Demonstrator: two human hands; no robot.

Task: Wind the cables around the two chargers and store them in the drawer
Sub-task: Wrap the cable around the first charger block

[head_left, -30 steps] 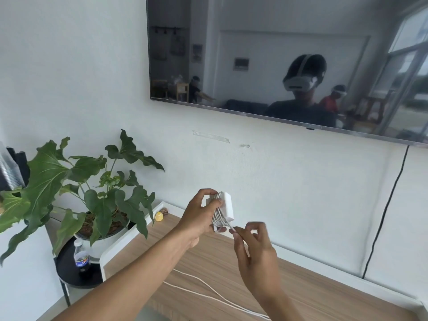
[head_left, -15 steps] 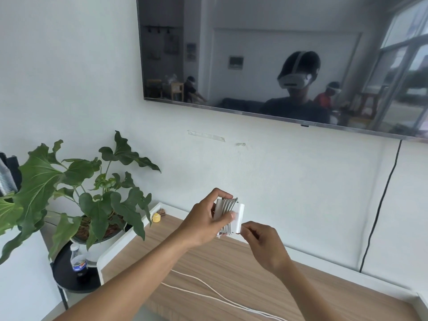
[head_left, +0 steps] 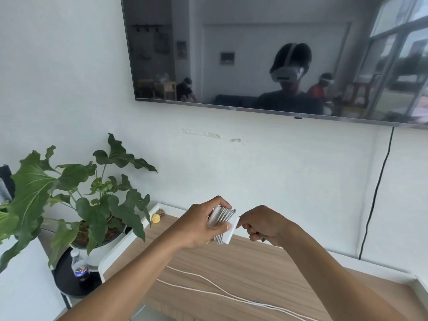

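Charger point(head_left: 232, 233) in left hand point(head_left: 196, 225); right hand point(head_left: 264, 224) pinches cable point(head_left: 223, 215).

White wall point(head_left: 266, 172), wall-mounted TV point(head_left: 254, 54), wooden tabletop point(head_left: 243, 269), potted plant point(head_left: 76, 205)

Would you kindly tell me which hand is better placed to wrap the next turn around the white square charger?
Right, probably: the right hand sits beside the white square charger, seemingly pinching the white cable, while the left hand grips the charger.

Charger point(head_left: 234, 232) half hidden by left hand point(head_left: 199, 225), loose cable point(head_left: 261, 304) cut off at bottom edge
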